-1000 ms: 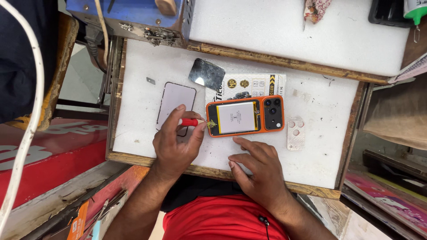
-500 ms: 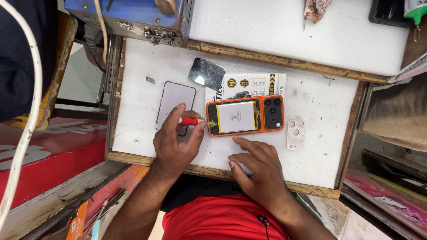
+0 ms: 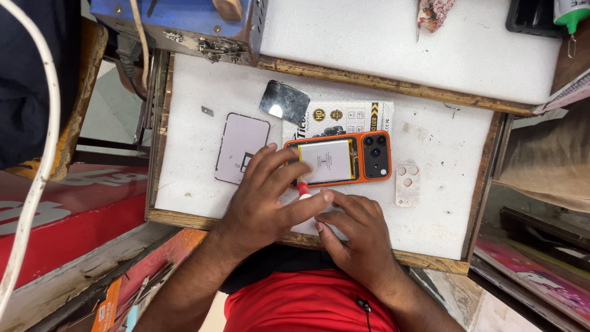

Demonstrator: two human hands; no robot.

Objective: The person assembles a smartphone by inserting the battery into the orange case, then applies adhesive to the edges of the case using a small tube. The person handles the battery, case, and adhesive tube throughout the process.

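The left hand (image 3: 264, 200) lay over the near end of an opened orange phone (image 3: 341, 161), its fingers curled and pressed together around a small red-and-white tool (image 3: 303, 187), which was pinched between thumb and forefinger just at the phone's lower edge. The phone rested face down on the white foam-topped desk (image 3: 442, 203), its back removed so that a pale battery showed, with the black camera block at the far right end. The right hand (image 3: 356, 237) lay flat on the foam just beside the left, fingers loosely spread and holding nothing, its fingertips touching the left thumb. A pale lilac back cover (image 3: 239, 146) lay to the left of the phone, partly under the left fingers. Behind the phone sat a printed card packet (image 3: 344, 117) and a small dark glass piece (image 3: 284, 101) catching a bright reflection. A clear camera lens frame (image 3: 407, 184) lay just right of the phone. A white cable (image 3: 43, 160) ran down the left side, well apart from the work.
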